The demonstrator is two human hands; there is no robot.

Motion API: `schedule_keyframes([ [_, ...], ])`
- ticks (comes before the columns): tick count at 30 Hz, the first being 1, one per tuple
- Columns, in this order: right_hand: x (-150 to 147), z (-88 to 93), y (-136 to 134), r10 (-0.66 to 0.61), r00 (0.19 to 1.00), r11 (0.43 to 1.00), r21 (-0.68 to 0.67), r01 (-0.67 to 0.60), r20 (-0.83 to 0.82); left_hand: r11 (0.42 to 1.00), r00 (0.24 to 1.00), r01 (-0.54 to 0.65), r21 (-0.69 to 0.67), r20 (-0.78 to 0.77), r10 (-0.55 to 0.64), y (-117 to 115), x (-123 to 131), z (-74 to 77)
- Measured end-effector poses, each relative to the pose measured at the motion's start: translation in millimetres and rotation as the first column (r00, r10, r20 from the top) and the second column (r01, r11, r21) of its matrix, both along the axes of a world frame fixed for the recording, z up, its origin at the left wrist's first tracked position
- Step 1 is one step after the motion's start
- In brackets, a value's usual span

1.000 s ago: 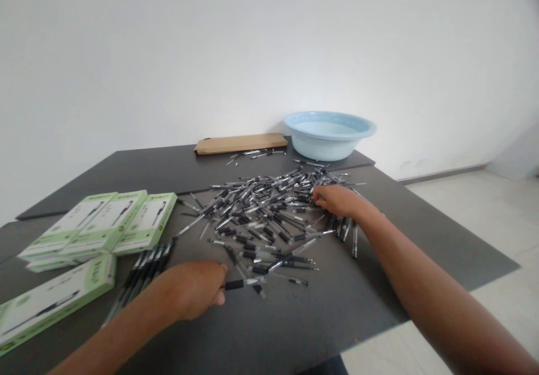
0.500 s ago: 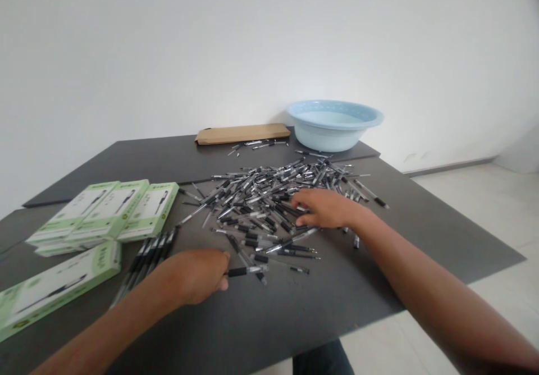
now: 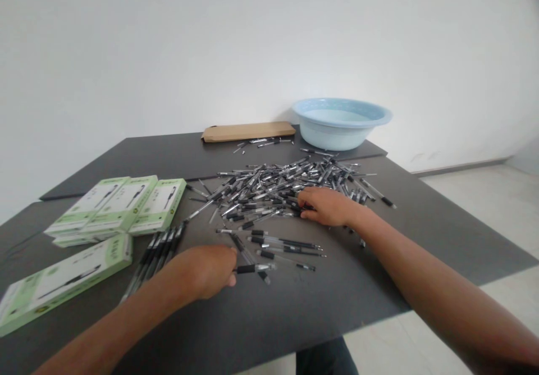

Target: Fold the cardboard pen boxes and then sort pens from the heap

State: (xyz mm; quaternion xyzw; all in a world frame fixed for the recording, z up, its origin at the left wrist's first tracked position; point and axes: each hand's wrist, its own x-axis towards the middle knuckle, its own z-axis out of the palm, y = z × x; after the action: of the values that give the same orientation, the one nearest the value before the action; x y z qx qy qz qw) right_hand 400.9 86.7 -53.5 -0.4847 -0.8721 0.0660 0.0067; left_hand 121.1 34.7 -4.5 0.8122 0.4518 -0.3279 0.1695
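Note:
My left hand is closed around a clear-barrelled pen; its black grip and see-through end stick out to the right past my fingers. My right hand is over the front right of a big loose heap of pens. Its fingers are bent and stand apart from the thumb, touching pens, with dark pen parts showing between them. Several stray pens lie between my two hands. Beside my left forearm, a row of pens lies side by side, partly hidden by the arm.
Green and white pen boxes are stacked at the left, with another box lying nearer. At the back are a flat brown cardboard piece and a light blue basin. The dark table has a near edge above pale floor.
Pens in front of my right hand have shifted, leaving a wider gap between the heap and the nearer stray pens. My left hand still holds its pen. The whole view has moved slightly.

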Motion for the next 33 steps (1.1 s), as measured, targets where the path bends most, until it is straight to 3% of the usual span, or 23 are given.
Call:
schedule_keyframes([
  [4,-22.4,1.2,-11.7,0.071,0.991,0.995,0.073,-0.063,-0.117,1.0,1.0,0.006,0.004,-0.016,-0.005,-2.8,2.9,4.1],
  [10,-51.7,-7.9,-22.6,0.324,0.936,0.946,0.067,-0.317,-0.14,0.999,1.0,-0.001,0.033,-0.004,0.001,-3.2,2.9,3.6],
  [19,-33.2,-3.3,-11.0,0.262,0.956,0.965,0.062,-0.256,-0.135,1.0,0.999,0.017,0.005,-0.039,-0.017,-4.1,4.8,6.2],
  [26,-47.2,-7.8,-14.1,0.16,0.981,0.981,0.127,-0.146,-0.105,1.0,1.0,-0.003,0.023,0.008,0.003,-4.4,3.1,3.1],
  [33,-47.8,-10.1,-12.3,0.257,0.96,0.964,0.107,-0.245,-0.113,1.0,1.0,-0.003,0.014,-0.005,0.003,-4.2,3.7,6.3],
])
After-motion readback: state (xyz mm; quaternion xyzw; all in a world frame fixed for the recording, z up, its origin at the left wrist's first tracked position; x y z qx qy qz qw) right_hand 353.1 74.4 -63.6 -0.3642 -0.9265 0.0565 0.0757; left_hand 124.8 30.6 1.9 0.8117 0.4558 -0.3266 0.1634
